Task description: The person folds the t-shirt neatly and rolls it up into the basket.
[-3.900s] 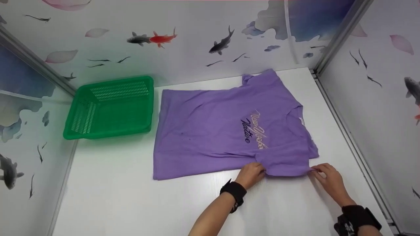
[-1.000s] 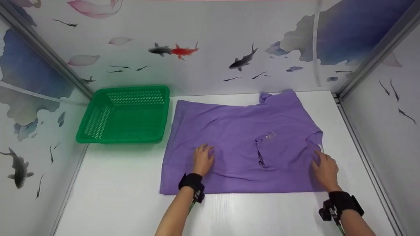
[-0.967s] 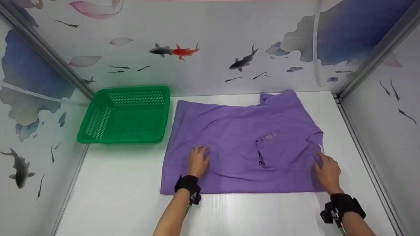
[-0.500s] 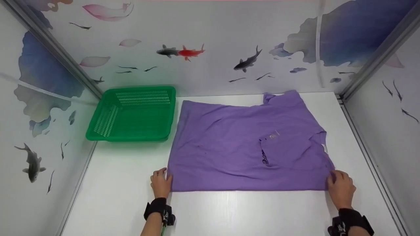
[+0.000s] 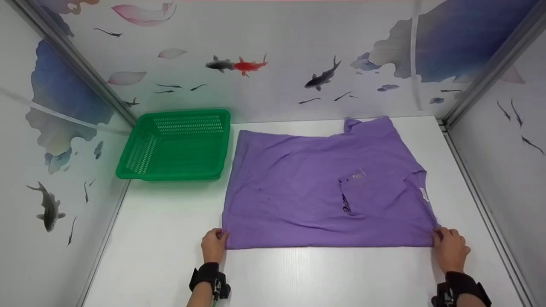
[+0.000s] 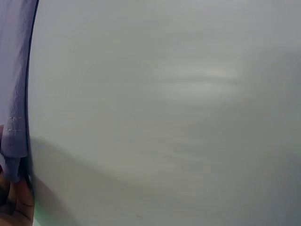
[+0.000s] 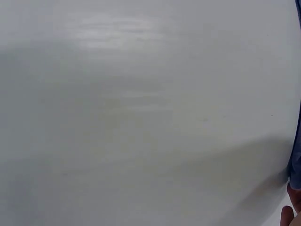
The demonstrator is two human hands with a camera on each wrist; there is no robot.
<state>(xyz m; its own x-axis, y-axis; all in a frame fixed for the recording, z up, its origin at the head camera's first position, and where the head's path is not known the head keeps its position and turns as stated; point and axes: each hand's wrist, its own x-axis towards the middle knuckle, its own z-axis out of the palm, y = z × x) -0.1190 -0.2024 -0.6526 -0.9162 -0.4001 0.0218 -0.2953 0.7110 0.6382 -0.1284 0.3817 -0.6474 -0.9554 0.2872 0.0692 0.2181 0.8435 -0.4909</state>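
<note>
A purple T-shirt (image 5: 315, 179) lies on the white table with its collar to the right and its hem to the left. Its near side is folded over the front, so most of the chest lettering (image 5: 344, 202) is covered. My left hand (image 5: 213, 246) pinches the near hem corner; in the left wrist view, fingers (image 6: 22, 202) and the stitched purple hem (image 6: 15, 136) show at the left edge. At the other end, my right hand (image 5: 451, 249) grips the near shoulder corner. Only fingertips (image 7: 295, 197) and a sliver of cloth (image 7: 296, 165) appear in the right wrist view.
A green plastic basket (image 5: 170, 175) with slotted walls stands at the back left, close to the shirt's hem. Printed panels (image 5: 273, 38) with fish enclose the table at the back and both sides. Black straps (image 5: 209, 275) circle both wrists.
Since the first frame, the shirt's near side has been folded inward over the lettering. My hands have left the shirt's upper surface, spread apart and come nearer, and now hold its two near corners.
</note>
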